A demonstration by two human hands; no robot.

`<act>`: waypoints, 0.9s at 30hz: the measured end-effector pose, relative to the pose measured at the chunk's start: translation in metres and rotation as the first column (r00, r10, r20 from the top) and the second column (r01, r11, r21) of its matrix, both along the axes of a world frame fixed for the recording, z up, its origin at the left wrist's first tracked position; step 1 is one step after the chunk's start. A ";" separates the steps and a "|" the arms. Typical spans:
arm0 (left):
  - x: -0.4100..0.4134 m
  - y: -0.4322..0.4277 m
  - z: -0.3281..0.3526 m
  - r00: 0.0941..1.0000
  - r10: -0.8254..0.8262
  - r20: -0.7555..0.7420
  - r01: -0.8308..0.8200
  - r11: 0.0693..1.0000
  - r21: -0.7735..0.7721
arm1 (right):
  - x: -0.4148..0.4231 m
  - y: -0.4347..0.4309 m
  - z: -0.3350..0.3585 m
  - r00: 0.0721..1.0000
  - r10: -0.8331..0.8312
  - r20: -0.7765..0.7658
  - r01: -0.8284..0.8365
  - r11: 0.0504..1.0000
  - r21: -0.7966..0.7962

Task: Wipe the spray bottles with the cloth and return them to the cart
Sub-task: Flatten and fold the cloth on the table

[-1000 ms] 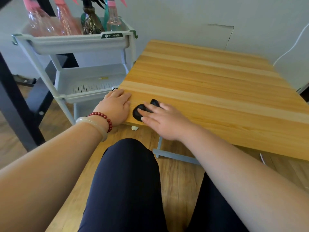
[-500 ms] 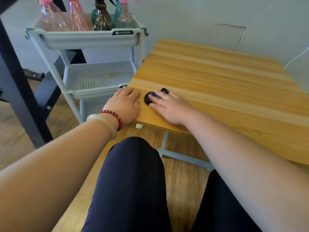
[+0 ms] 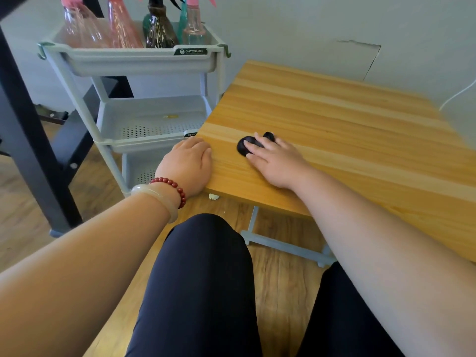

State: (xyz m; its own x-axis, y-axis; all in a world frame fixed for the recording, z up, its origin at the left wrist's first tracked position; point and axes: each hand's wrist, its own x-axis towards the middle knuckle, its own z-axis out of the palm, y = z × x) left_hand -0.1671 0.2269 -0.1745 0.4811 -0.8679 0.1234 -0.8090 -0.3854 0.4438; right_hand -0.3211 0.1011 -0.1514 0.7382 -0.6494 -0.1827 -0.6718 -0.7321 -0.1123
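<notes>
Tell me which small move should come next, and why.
Probably the left hand should lift toward a spray bottle in the cart's top tray: the bottles all stand there, and that hand rests on the table corner nearest it.

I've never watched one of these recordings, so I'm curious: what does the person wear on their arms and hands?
Both arms are bare, no sleeves in view. Neither the left hand nor the right hand is gloved. The left wrist carries a red bead bracelet and a pale smooth bangle; the right wrist wears nothing.
</notes>
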 end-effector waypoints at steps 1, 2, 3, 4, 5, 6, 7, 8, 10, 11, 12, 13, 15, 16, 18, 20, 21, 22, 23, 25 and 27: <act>-0.001 0.000 0.000 1.000 -0.003 0.012 0.003 1.000 0.003 | -0.001 0.001 0.000 1.000 0.004 -0.010 -0.005 1.000 -0.007; -0.003 0.000 0.001 1.000 -0.005 0.026 0.005 1.000 0.005 | -0.002 0.004 -0.002 0.999 0.041 -0.009 -0.041 0.999 0.000; -0.004 -0.001 0.001 0.999 -0.008 0.040 0.007 1.000 0.010 | -0.003 0.008 -0.003 0.996 0.089 0.012 -0.089 0.996 0.027; -0.004 -0.002 0.002 0.999 -0.013 0.053 0.012 1.000 0.021 | -0.005 0.010 -0.003 0.990 0.125 0.061 -0.129 0.989 0.072; -0.003 -0.003 0.003 0.998 -0.018 0.058 0.016 0.999 0.035 | -0.009 0.010 -0.003 0.980 0.127 0.152 -0.148 0.980 0.133; -0.001 -0.004 0.004 0.998 -0.024 0.053 0.022 0.999 0.050 | -0.013 0.009 -0.002 0.956 0.086 0.282 -0.144 0.971 0.192; 0.000 -0.006 0.007 0.999 -0.031 0.036 0.029 0.998 0.055 | -0.017 0.005 0.000 0.905 0.001 0.426 -0.110 0.966 0.232; 0.000 -0.009 0.009 0.999 -0.033 0.011 0.032 0.998 0.051 | -0.020 0.000 0.003 0.835 -0.099 0.542 -0.044 0.969 0.244; -0.002 -0.020 0.017 0.999 -0.037 -0.023 0.038 0.998 0.059 | -0.022 -0.010 0.008 0.759 -0.257 0.598 0.142 0.962 0.233; -0.004 -0.027 0.020 0.998 -0.058 -0.018 0.059 0.995 0.081 | -0.021 -0.013 0.010 0.775 -0.303 0.555 0.208 0.951 0.228; -0.008 -0.034 0.022 0.996 -0.090 -0.007 0.090 0.990 0.111 | -0.019 -0.015 0.010 0.809 -0.318 0.495 0.235 0.946 0.223; -0.012 -0.041 0.024 0.992 -0.124 0.001 0.122 0.983 0.140 | -0.016 -0.015 0.009 0.836 -0.311 0.452 0.232 0.947 0.222; -0.019 -0.052 0.022 0.987 -0.160 -0.026 0.163 0.975 0.152 | -0.009 -0.015 0.003 0.819 -0.300 0.488 0.219 0.951 0.217; -0.021 -0.056 0.020 0.986 -0.153 -0.060 0.159 0.980 0.118 | -0.008 -0.015 0.002 0.784 -0.301 0.542 0.223 0.953 0.206; -0.023 -0.060 0.017 0.982 -0.108 -0.155 0.108 0.994 -0.007 | -0.011 -0.020 0.001 0.684 -0.338 0.647 0.252 0.941 0.226; -0.024 -0.062 0.018 0.963 -0.071 -0.260 0.042 0.992 -0.116 | -0.017 -0.027 0.004 0.549 -0.412 0.727 0.255 0.911 0.324; -0.024 -0.063 0.020 0.958 -0.065 -0.279 0.023 0.988 -0.152 | -0.019 -0.031 0.006 0.485 -0.445 0.753 0.246 0.895 0.371; -0.023 -0.065 0.022 0.955 -0.074 -0.287 0.023 0.984 -0.177 | -0.021 -0.035 0.006 0.429 -0.465 0.775 0.230 0.885 0.404; -0.023 -0.066 0.026 0.948 -0.096 -0.304 0.037 0.980 -0.194 | -0.023 -0.038 0.007 0.383 -0.474 0.793 0.206 0.881 0.427; -0.027 -0.070 0.030 0.913 -0.165 -0.373 0.102 0.977 -0.185 | -0.024 -0.044 0.009 0.322 -0.464 0.825 0.167 0.886 0.433; -0.032 -0.073 0.031 0.878 -0.213 -0.429 0.156 0.974 -0.165 | -0.026 -0.047 0.013 0.281 -0.433 0.857 0.155 0.901 0.404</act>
State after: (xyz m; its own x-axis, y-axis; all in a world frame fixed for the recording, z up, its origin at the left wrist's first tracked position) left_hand -0.1993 0.1540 -0.1433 0.3431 -0.9381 0.0470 -0.5694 -0.1679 0.8047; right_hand -0.3470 0.0546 -0.1387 0.2796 -0.9082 0.3114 -0.1963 -0.3715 -0.9074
